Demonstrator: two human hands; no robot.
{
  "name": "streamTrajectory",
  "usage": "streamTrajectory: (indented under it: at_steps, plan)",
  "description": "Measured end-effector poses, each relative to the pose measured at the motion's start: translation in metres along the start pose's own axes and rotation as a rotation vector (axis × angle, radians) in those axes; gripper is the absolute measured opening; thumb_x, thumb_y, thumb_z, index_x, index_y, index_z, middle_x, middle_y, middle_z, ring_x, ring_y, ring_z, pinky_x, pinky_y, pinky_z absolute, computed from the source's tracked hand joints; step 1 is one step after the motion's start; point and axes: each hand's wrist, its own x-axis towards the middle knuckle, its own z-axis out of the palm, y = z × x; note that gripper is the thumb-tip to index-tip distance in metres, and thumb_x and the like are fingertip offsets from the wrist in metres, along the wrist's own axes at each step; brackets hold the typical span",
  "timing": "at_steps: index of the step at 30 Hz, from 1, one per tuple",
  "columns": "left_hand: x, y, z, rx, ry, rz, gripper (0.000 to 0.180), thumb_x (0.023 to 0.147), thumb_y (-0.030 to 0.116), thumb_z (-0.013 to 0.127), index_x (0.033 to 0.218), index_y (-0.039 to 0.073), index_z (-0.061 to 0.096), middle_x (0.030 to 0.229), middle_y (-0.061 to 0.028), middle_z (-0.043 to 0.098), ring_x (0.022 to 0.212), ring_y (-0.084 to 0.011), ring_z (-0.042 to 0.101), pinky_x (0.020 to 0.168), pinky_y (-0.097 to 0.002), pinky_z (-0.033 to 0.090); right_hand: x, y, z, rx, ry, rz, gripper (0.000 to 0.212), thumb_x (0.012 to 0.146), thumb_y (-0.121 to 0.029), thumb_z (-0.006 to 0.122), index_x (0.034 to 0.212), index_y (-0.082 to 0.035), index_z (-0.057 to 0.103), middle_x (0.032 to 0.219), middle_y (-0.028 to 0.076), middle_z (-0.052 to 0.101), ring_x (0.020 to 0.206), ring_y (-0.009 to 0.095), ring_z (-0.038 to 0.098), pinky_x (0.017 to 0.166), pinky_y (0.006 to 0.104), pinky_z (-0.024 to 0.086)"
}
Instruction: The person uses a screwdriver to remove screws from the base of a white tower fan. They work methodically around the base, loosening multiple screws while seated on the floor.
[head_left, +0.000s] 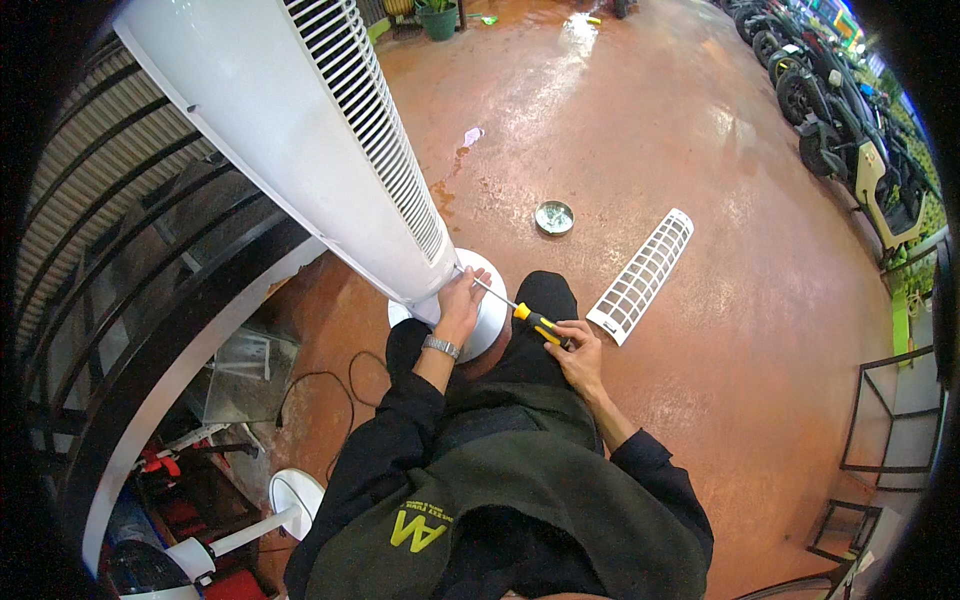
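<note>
While the right hand (580,352) holds the screwdriver (541,325) by its yellow and black handle, the fingers are closed around the end of this handle, with little gap between them. The shaft goes toward the left and far, to the lower end of the tower fan (290,130), which is white and leans across the far left of the scene. The left hand (460,300), with a watch (441,346) on the wrist, is at this lower end, beside the shaft; its fingers are bent, but I cannot tell surely whether they pinch the shaft or only touch the casing. Under the fan, between the person's knees, is its round white base (488,326). To the right of the knees, a white grille (645,275) lies on the reddish floor (750,330), and a round dish (554,217) is to its left. Farther, at the right, motorcycles (822,110) stand in a row.
</note>
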Motion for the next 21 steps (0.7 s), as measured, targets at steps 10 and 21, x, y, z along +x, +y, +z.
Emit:
streamTrajectory:
  at_steps: [10,21]
  plan:
    - [0.011,-0.008,-0.009,-0.086,-0.02,0.007,0.034,0.101,0.008,0.045,0.127,-0.013,0.037,0.126,-0.0282,0.051,0.117,-0.0385,0.055,0.103,-0.0476,0.049,0.004,-0.02,0.0,0.326,-0.164,0.398,0.035,0.097,-0.021,0.057,0.123,0.002,0.057,0.109,0.011,0.061,0.098,0.015,0.062,0.073,0.0254,0.055]
    - [0.004,0.0,-0.003,-0.091,0.048,0.004,0.034,0.101,0.008,0.043,0.129,-0.012,0.036,0.128,-0.0263,0.049,0.121,-0.0385,0.053,0.105,-0.0483,0.046,-0.004,-0.023,0.008,0.0,0.002,-0.028,0.031,0.07,-0.003,0.078,0.1,-0.001,0.07,0.111,0.011,0.063,0.1,0.02,0.061,0.087,0.0295,0.049]
